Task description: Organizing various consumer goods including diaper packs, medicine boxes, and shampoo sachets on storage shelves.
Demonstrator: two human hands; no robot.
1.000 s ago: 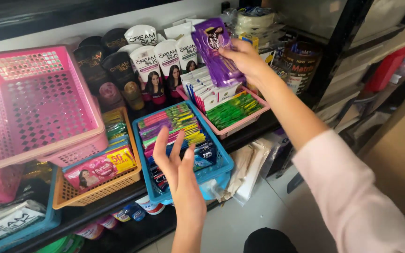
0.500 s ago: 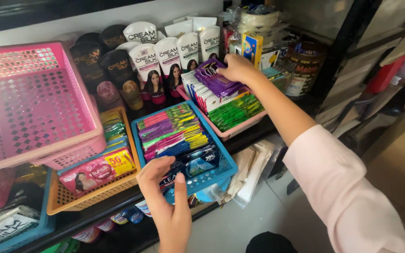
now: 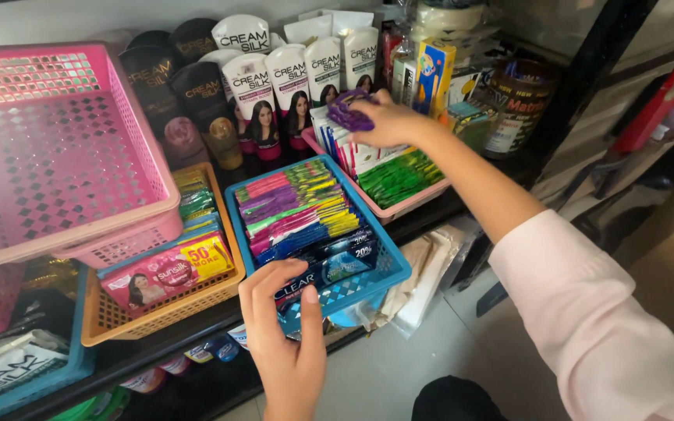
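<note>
Right hand [image 3: 388, 123] grips purple sachets [image 3: 350, 117] over the pink tray [image 3: 415, 200] of green and white packets — left hand [image 3: 286, 331] grasps the front rim of the blue basket [image 3: 388, 274] of coloured sachets, orange basket [image 3: 161, 308] just beside it.

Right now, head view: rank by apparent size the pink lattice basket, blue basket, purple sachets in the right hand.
1. pink lattice basket, though it sits nearest the camera
2. blue basket
3. purple sachets under the right hand
</note>
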